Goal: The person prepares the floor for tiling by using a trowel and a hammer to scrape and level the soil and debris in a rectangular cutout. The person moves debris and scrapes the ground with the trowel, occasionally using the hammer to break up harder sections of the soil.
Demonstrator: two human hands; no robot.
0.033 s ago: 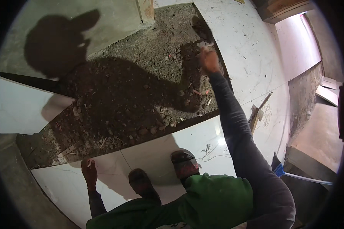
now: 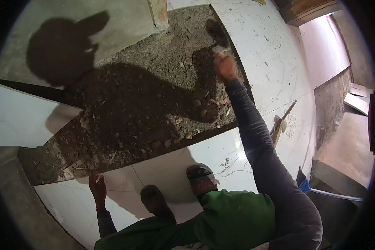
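My right hand (image 2: pixel 225 68) is stretched out over the far right part of the rubble bed (image 2: pixel 154 100), near the edge of the white tiles. Its fingers are closed, and a pale grey patch shows just beyond them; what they hold, if anything, I cannot make out. My left hand (image 2: pixel 98 192) is low at the left, by the front edge of the white floor tile (image 2: pixel 121 179) bordering the bed. Its fingers are curled together around a small pale spot too small to name. Loose stones, grit and small scraps cover the bed, partly under my shadow.
A cut white tile (image 2: pixel 25 116) juts over the bed at the left. On the right-hand tiles lies a wooden-handled tool (image 2: pixel 279 127); a blue broom head (image 2: pixel 305 185) is lower right. Tile offcuts (image 2: pixel 356 102) stand far right. My shoes (image 2: pixel 202 179) rest on the near tiles.
My right hand and forearm have shifted slightly left and toward me over the rubble. My left hand has stayed nearly in place.
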